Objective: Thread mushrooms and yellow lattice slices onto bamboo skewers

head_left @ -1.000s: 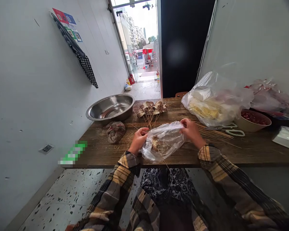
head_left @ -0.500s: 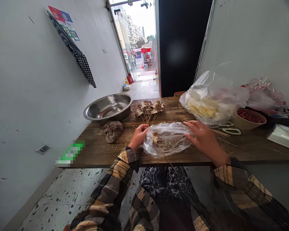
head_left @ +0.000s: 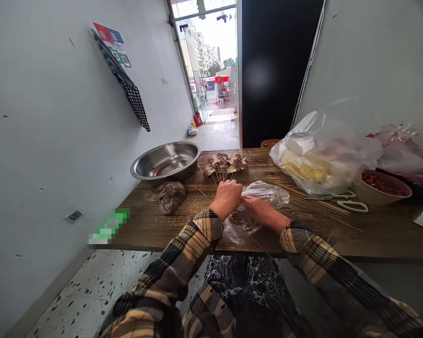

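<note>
A clear plastic bag (head_left: 264, 195) with brownish pieces inside lies on the wooden table (head_left: 151, 220) near its front edge. My left hand (head_left: 227, 197) is closed over the bag's left end, knuckles up. My right hand (head_left: 259, 209) lies on the bag right beside the left hand, its fingers closed and partly hidden behind it. A thin bamboo skewer (head_left: 251, 236) sticks out from under the bag toward me. Behind the bag lies a fan of mushroom skewers (head_left: 225, 163).
A steel basin (head_left: 166, 161) stands at the back left with a crumpled brown cloth (head_left: 171, 195) in front of it. To the right are a large plastic bag of food (head_left: 320, 157), loose skewers (head_left: 317, 199), white-handled scissors (head_left: 348, 202) and a bowl of red stuff (head_left: 384, 185).
My right hand has moved left from the bag's right end to meet my left hand at its left end. The bag has bunched up under them.
</note>
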`<act>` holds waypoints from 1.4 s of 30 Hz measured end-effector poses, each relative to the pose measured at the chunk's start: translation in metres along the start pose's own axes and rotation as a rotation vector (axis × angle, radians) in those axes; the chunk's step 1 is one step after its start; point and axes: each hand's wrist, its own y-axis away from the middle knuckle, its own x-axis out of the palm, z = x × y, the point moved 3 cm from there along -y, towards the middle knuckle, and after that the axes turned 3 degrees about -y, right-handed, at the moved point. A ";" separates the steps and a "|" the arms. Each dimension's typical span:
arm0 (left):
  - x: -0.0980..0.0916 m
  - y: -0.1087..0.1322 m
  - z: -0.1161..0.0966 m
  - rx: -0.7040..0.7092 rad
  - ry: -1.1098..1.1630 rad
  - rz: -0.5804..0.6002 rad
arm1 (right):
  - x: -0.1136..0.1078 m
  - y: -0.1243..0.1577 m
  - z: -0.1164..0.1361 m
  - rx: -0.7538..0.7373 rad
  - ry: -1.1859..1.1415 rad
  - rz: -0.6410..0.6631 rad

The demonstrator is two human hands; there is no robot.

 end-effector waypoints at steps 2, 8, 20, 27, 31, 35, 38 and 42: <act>0.002 -0.003 -0.007 0.038 0.053 -0.053 | -0.002 0.001 -0.008 0.123 0.110 0.039; 0.000 -0.008 -0.024 0.081 0.378 -0.281 | -0.014 0.015 -0.034 0.503 0.417 0.078; 0.050 -0.017 0.104 -0.391 0.835 -0.477 | -0.094 0.045 0.040 0.150 -0.092 -0.031; 0.093 -0.036 0.113 -0.493 0.894 -0.396 | -0.110 -0.056 0.028 0.348 -0.502 -0.342; 0.104 -0.038 0.108 -0.486 0.969 -0.339 | -0.078 -0.107 -0.021 0.570 -0.516 -0.255; 0.108 -0.039 0.105 -0.564 1.198 -0.367 | -0.045 -0.131 -0.051 0.711 -0.525 -0.231; 0.110 -0.039 0.103 -0.597 1.346 -0.391 | -0.023 -0.141 -0.059 0.800 -0.577 -0.260; 0.111 -0.038 0.102 -0.595 1.439 -0.385 | -0.008 -0.146 -0.061 0.835 -0.670 -0.345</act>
